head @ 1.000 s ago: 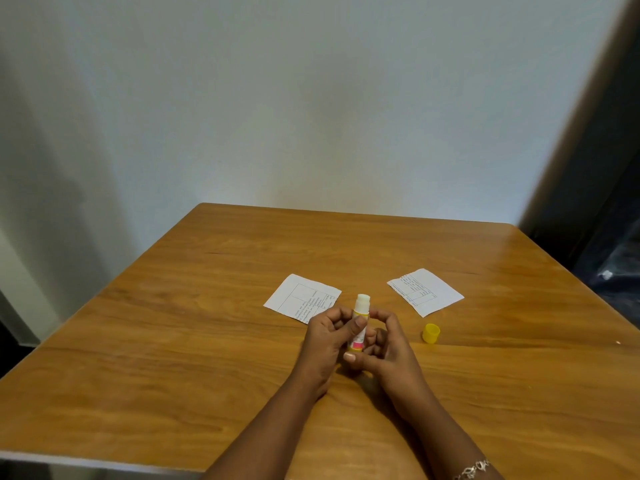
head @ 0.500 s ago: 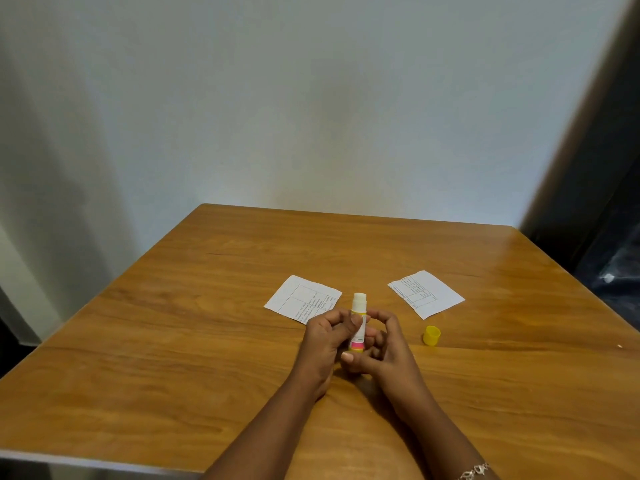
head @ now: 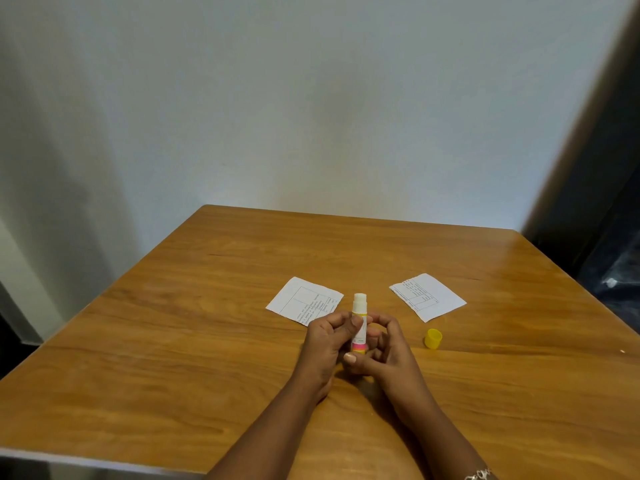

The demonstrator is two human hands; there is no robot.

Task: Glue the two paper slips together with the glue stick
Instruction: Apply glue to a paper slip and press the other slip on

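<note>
**Uncapped glue stick held upright between two slips**

Pale wall (head: pixel 311 116) rises behind a wooden bench (head: pixel 173 375) whose grain runs across our view; a dark doorway or curtain edges the right side. On the bench we see two white paper slips lying flat and well apart. Of these, the left slip (head: pixel 298 299) carries ruled boxes and lines of print, and its near corner is partly covered by our left hand (head: pixel 325 344). By contrast, the right slip (head: pixel 429 297) lies clear of both hands, printed with a small table. A yellow cap (head: pixel 433 338) stands on the bench near the right slip's near corner, off to the right of our right hand (head: pixel 388 355).

Between the slips, nearer to us, we hold the glue stick (head: pixel 359 320) upright. Its white glue tip shows bare at the top, above a white labelled body with a yellow and pink band near the base. Our left fingers (head: pixel 355 323) are clamped on the barrel, thumb across the label. Our right fingers (head: pixel 349 358) close around the base, which they hide. A bracelet (head: pixel 479 474) shows on the right wrist.
</note>
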